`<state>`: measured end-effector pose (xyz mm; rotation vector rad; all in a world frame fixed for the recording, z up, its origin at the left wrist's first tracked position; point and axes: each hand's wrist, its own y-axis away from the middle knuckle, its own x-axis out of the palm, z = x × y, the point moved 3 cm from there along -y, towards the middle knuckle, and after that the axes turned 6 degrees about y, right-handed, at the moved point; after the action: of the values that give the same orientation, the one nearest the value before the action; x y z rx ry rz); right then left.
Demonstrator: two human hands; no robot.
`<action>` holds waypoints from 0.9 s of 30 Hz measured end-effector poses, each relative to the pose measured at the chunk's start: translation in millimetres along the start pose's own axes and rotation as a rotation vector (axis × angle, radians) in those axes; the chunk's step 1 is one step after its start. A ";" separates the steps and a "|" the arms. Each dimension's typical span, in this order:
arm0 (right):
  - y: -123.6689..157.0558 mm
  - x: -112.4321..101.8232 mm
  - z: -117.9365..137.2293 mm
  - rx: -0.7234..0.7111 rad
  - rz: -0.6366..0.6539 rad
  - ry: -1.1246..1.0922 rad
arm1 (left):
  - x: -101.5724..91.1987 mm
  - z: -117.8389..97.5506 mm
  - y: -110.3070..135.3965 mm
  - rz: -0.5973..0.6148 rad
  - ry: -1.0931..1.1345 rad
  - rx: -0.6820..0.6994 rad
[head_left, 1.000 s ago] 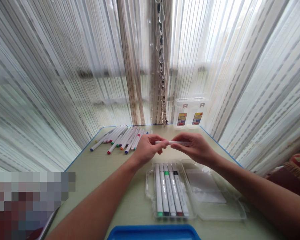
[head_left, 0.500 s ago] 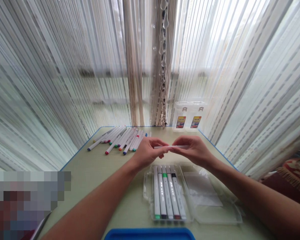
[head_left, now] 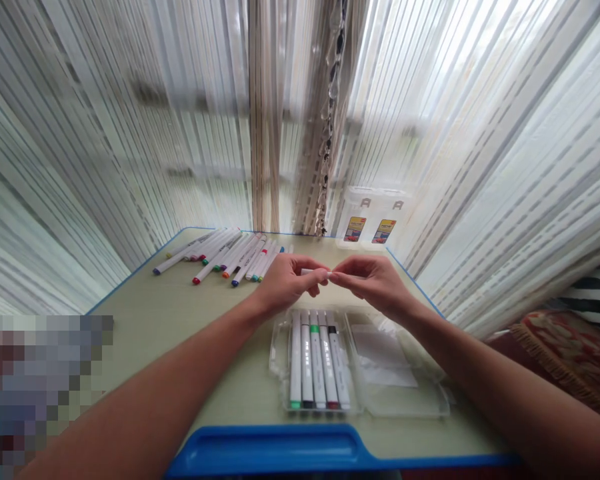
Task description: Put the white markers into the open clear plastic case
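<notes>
Above the open clear plastic case [head_left: 357,400], both hands meet over the table. My left hand [head_left: 283,283] is closed around a white marker [head_left: 307,271], most of it hidden by the fingers. Fingertips of my right hand [head_left: 375,283] pinch the marker's right end, close to the left thumb. Whether a cap is on that end I cannot tell. Inside the case's left half, several white markers [head_left: 319,367] lie side by side, with green, black and red ends toward me. A white paper [head_left: 383,357] lies in the right half.
Loose markers [head_left: 230,257] with coloured ends lie in a pile at the table's back left. Two clear cases with labels [head_left: 370,223] stand at the back right. The table [head_left: 180,320] has a blue front edge [head_left: 275,443]. String curtains [head_left: 205,120] hang behind.
The view has tilted and shifted, so the table sits higher and further left. Less of the marker shows near my right hand, which now pinches its end.
</notes>
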<state>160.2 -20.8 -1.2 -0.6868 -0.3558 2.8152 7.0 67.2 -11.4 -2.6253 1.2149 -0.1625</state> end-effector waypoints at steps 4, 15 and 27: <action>1.1 -0.8 -1.2 0.025 -0.004 -0.002 | -1.5 3.3 -1.4 -0.026 0.065 -0.003; -0.8 -2.6 -7.1 0.053 -0.014 -0.109 | -4.7 2.8 -2.9 -0.081 0.143 0.002; -1.3 -2.6 -7.0 0.064 0.061 -0.288 | -12.3 5.1 -6.4 -0.180 0.213 0.003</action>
<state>165.9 -19.1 -5.9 -0.2828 -0.2954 2.9722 4.8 81.5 -14.6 -2.7689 1.0350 -0.4875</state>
